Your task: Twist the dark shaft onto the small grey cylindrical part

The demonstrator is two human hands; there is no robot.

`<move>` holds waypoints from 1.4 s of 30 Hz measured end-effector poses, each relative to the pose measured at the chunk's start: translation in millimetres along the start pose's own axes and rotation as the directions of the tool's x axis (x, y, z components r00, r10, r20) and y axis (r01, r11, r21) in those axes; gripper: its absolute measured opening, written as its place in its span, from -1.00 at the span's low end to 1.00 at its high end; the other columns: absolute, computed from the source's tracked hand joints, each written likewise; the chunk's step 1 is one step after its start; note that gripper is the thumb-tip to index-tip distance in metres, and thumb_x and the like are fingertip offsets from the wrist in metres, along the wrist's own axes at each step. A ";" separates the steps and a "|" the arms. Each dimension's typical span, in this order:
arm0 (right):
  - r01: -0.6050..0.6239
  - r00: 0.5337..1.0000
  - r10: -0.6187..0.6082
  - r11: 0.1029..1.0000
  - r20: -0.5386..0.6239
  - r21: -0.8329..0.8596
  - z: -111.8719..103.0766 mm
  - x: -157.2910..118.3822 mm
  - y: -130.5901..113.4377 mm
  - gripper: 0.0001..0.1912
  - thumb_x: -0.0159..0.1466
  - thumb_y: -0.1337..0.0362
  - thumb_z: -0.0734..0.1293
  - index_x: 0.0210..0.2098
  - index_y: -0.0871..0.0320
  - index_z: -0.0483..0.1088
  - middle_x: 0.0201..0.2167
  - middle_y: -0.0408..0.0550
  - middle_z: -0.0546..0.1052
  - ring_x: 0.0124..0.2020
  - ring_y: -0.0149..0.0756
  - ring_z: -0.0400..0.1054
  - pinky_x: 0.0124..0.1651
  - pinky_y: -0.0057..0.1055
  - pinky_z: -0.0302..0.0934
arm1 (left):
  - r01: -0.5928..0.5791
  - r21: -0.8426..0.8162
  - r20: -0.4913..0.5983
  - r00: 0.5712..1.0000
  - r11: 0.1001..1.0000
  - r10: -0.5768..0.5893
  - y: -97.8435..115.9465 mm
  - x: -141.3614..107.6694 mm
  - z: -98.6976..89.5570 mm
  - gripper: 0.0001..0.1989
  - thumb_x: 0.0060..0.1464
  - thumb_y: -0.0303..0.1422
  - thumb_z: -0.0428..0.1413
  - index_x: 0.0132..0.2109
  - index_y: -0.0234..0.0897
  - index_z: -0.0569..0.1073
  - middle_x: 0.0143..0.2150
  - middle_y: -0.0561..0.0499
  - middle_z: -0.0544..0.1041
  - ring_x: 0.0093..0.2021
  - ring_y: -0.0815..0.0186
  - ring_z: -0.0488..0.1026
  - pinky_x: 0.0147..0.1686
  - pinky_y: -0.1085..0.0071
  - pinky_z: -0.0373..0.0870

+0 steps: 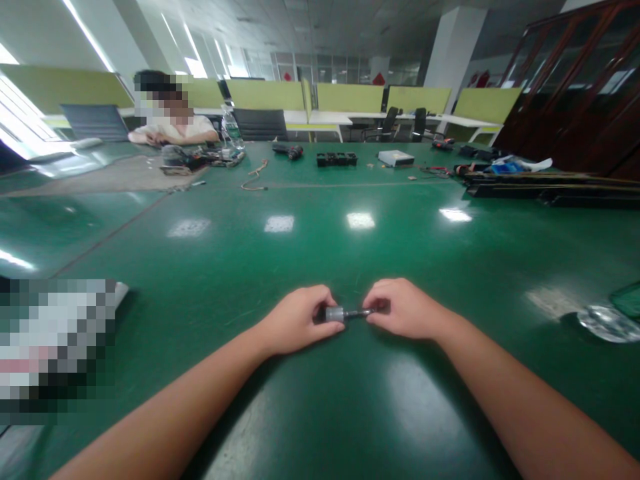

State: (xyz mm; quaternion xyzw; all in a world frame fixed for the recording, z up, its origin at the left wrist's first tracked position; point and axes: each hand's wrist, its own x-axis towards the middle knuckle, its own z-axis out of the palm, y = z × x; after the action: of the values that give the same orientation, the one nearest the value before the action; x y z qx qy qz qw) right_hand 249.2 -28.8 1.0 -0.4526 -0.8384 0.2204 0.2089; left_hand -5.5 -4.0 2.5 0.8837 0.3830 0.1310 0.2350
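Single view from my head, facing forward and down.
My bare left hand [300, 320] and right hand [403, 310] appear near; the glossy green tabletop [320, 250] stretches away toward distant yellow-green partitions [350, 99].

Left hand [299, 321], right hand [401, 308], both forearms [205, 393] bare

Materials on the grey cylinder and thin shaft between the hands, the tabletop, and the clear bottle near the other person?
Cylinder: likely metal, satin grey, from its dull sheen.
Shaft: probably metal, darker, with a glint; blur leaves it open.
Tabletop: glossy green, mirroring bright lights; paint, laminate or covering, can't tell.
Bottle: see-through; likely plastic, glass not ruled out.
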 end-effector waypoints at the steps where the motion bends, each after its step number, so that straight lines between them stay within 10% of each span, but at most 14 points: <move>1: -0.003 1.000 0.003 1.000 0.001 -0.004 -0.2 -0.2 0.4 -0.91 0.14 0.38 0.45 -0.32 0.14 0.57 -0.39 -0.13 0.55 -0.37 -0.37 0.37 -0.28 -0.44 0.19 | 0.000 0.000 0.000 1.000 1.000 0.000 0.1 0.0 0.0 -0.76 0.08 -0.16 0.24 -0.22 -0.23 0.47 -0.32 0.08 0.50 -0.36 0.33 0.40 -0.37 0.44 0.21; 42: 0.083 0.996 -0.083 0.997 -0.008 -0.006 1.0 2.8 2.9 -0.92 0.18 0.37 0.44 -0.31 0.16 0.59 -0.37 -0.06 0.56 -0.27 -0.30 0.40 -0.19 -0.38 0.23 | -0.004 0.002 -0.003 1.000 1.000 0.004 -2.5 0.7 1.3 -0.74 0.09 -0.14 0.22 -0.21 -0.23 0.47 -0.33 0.06 0.50 -0.37 0.32 0.38 -0.39 0.44 0.20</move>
State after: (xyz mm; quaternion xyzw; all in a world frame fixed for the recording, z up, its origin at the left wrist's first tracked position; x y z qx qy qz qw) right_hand 249.1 -25.2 -1.0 -0.4187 -0.8564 0.2075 0.2199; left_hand -6.0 -2.4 0.2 0.8845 0.3817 0.1326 0.2334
